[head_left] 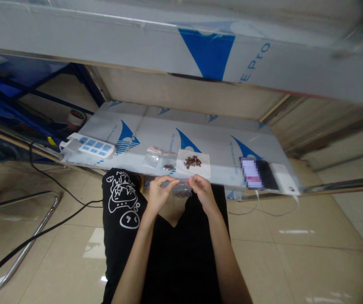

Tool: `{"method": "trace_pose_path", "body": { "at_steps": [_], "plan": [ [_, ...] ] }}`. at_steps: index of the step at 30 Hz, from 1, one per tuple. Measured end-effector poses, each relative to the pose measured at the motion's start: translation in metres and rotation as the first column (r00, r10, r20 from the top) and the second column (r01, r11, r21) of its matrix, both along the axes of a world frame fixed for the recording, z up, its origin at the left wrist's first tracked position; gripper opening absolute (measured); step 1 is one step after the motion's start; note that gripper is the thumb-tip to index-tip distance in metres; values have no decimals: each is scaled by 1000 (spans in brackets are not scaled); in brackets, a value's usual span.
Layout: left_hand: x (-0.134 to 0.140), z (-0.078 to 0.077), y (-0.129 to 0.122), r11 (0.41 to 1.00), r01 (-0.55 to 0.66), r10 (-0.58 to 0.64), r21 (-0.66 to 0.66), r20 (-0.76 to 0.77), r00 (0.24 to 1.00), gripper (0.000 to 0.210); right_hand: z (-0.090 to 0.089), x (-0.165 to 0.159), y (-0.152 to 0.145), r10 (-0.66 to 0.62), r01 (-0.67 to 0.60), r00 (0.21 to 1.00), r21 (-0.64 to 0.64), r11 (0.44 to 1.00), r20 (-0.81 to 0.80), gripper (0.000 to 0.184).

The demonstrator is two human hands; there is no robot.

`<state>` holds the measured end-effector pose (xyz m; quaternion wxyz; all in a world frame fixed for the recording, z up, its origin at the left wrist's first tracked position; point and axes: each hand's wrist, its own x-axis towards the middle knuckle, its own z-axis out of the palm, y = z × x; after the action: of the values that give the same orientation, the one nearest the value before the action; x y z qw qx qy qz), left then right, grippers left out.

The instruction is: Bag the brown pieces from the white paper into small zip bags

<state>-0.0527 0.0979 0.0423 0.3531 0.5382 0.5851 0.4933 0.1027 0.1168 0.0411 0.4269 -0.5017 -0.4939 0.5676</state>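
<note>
My left hand [160,193] and my right hand [203,192] pinch the top of a small clear plastic bag [182,193] at the table's front edge, above my lap. Small dark brown pieces lie in the bottom of that bag. Just beyond it, a white paper sheet [204,172] carries a pile of small brown pieces [193,161], whose exact kind I cannot make out. Left of the sheet rests another clear bag [169,167] with a few brown pieces in it. Beside that one is a further clear plastic bag [152,158].
A white power strip [97,148] lies on the film-covered table [149,122] at the left. Toward the right are a phone [252,174] with its screen lit and a white device [284,179], both with cables. An upper shelf [130,42] overhangs the back. A metal chair frame [38,232] stands at lower left.
</note>
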Motion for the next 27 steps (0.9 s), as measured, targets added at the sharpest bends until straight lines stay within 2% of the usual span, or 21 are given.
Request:
{"method": "trace_pose_path", "body": {
  "at_steps": [10, 16, 23, 27],
  "plan": [
    [6, 5, -2, 997, 37, -35, 62, -39, 999, 14, 6, 4, 0, 19, -19, 1000, 38, 999, -13, 27],
    [5, 3, -3, 997, 59, -57, 43, -41, 998, 16, 10, 1, -3, 20, -25, 998, 71, 997, 64, 25],
    [8, 4, -3, 997, 68, -65, 44, -59, 996, 14, 5, 2, -2, -9, -3, 992, 99, 995, 127, 22],
    [7, 1, -1, 998, 48, -48, 34, -7, 999, 14, 6, 8, 0, 59, -68, 993, 91, 994, 101, 24]
  ]
}}
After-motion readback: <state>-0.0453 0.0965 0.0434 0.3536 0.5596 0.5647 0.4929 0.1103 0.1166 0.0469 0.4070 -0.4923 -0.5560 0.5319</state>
